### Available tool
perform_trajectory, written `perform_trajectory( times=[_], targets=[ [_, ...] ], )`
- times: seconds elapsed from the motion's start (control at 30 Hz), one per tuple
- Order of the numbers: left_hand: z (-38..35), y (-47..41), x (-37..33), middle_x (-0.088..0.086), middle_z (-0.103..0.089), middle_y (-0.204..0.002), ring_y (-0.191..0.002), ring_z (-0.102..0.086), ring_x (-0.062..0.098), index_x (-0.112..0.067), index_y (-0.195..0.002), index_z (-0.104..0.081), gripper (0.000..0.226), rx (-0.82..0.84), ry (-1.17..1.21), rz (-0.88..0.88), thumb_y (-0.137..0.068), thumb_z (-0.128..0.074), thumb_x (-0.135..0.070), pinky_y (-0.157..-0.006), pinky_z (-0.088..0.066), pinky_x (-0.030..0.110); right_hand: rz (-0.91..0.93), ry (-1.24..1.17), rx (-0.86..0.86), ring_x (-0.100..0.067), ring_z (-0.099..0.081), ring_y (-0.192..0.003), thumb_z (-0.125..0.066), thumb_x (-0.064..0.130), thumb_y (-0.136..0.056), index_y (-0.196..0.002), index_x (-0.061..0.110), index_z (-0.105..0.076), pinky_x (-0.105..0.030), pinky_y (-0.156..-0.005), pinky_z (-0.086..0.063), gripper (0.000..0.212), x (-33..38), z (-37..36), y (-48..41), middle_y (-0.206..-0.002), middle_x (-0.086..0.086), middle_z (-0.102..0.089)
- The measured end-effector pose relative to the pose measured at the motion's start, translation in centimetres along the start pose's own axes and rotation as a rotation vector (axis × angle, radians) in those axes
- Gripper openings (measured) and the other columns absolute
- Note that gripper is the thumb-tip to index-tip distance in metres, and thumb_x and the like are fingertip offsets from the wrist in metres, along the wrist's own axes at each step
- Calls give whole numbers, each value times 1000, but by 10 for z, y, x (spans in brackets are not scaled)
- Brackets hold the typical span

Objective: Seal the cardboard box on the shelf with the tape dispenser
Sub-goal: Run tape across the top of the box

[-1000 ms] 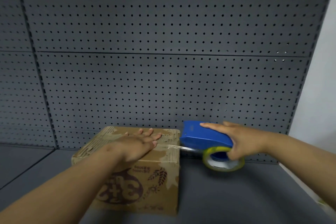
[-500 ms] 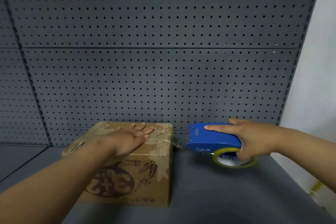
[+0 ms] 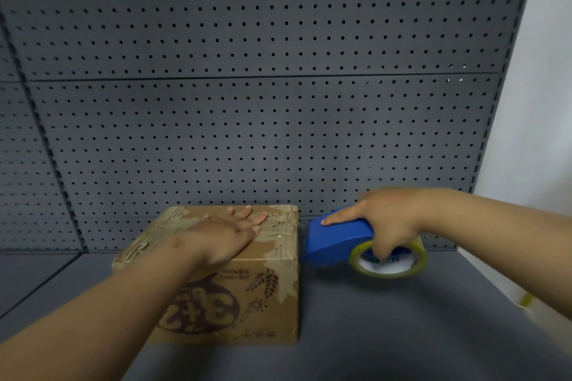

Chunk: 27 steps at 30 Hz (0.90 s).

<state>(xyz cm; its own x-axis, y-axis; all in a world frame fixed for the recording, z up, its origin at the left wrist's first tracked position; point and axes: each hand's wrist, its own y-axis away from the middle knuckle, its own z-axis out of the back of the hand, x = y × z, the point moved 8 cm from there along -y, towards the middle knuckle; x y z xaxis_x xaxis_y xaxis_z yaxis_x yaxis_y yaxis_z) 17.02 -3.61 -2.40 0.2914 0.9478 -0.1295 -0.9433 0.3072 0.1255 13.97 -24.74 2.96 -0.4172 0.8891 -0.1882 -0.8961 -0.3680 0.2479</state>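
A brown cardboard box (image 3: 247, 297) with dark printed artwork sits on the grey shelf (image 3: 387, 334). My left hand (image 3: 226, 232) lies flat on the box's top, fingers spread and pointing right. My right hand (image 3: 387, 219) grips a blue tape dispenser (image 3: 337, 238) with a yellowish tape roll (image 3: 390, 263) under it. The dispenser's front end is right at the box's upper right edge. Clear tape glints on the box top near that edge.
A grey pegboard wall (image 3: 278, 102) rises directly behind the box. A white wall (image 3: 538, 102) bounds the shelf on the right. Open shelf surface stretches in front of and to the right of the box.
My right hand brought the dispenser back left and lower, up against the box's right edge. My left hand stayed pressed on the box top.
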Motion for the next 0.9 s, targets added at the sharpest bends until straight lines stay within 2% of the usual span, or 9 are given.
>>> perform_trajectory(
  times=[0.13, 0.27, 0.37, 0.47, 0.6, 0.7, 0.8, 0.9],
  targets=[
    [1, 1, -1, -10, 5, -158, -146, 5, 17, -47, -144, -4, 49, 10, 0, 2, -96, -8, -49, -116, 2, 45, -19, -23, 59, -11, -49, -63, -65, 25, -74, -132, 63, -24, -22, -53, -39, 81, 1, 5, 4, -86, 5, -51],
    [2, 2, 0, -10, 5, -158, -146, 4, 17, -47, -144, -5, 48, -3, 4, -5, -96, -9, -49, -117, 2, 46, -19, -21, 80, -10, -49, -64, -66, 22, -73, -133, 62, -26, -21, -54, -39, 82, 1, 12, 7, -86, 7, -50],
    [1, 1, 1, -11, 5, -158, -146, 5, 17, -47, -144, -6, 48, 3, 11, -9, -96, -9, -49, -117, 2, 46, -8, -78, 96, -13, -53, -70, -66, 22, -72, -132, 64, -26, -24, -59, -43, 83, -1, 11, 13, -91, 6, -53],
    [0, -1, 1, -11, 5, -158, -146, 5, 17, -48, -143, -6, 48, 3, 14, -17, -95, -9, -50, -117, 2, 46, 11, -5, 80, -18, -58, -84, -67, 26, -70, -129, 68, -22, -30, -70, -49, 85, 7, 10, 16, -100, 2, -52],
    [2, -1, 2, -10, 4, -158, -146, 4, 17, -47, -144, -6, 49, 3, 4, -23, -95, -9, -49, -117, 1, 47, -22, 157, -35, -20, -57, -87, -62, 27, -69, -130, 67, -23, -31, -68, -49, 82, -5, 12, 8, -100, 3, -49],
    [0, -2, 0, -10, 4, -158, -146, 4, 17, -46, -144, -5, 48, 2, -6, -35, -96, -9, -49, -117, 1, 46, -93, 365, -87, -22, -55, -94, -57, 32, -74, -134, 60, -28, -31, -74, -49, 72, -37, -11, 14, -101, 4, -49],
    [2, -5, 0, -9, 4, -158, -146, 3, 17, -45, -145, -4, 49, 3, -7, -35, -96, -9, -48, -117, 1, 45, -220, 177, -120, -18, -47, -82, -53, 42, -74, -134, 64, -16, -30, -71, -44, 73, -72, -28, 27, -88, 7, -36],
    [13, -3, -11, -11, 5, -158, -146, 4, 13, -42, -146, 2, 49, -93, -155, -102, -97, -9, -43, -117, 8, 42, -244, 71, -322, -16, -44, -75, -52, 49, -76, -135, 64, -10, -27, -65, -43, 73, -81, -15, 26, -78, 12, -28]
  ],
)
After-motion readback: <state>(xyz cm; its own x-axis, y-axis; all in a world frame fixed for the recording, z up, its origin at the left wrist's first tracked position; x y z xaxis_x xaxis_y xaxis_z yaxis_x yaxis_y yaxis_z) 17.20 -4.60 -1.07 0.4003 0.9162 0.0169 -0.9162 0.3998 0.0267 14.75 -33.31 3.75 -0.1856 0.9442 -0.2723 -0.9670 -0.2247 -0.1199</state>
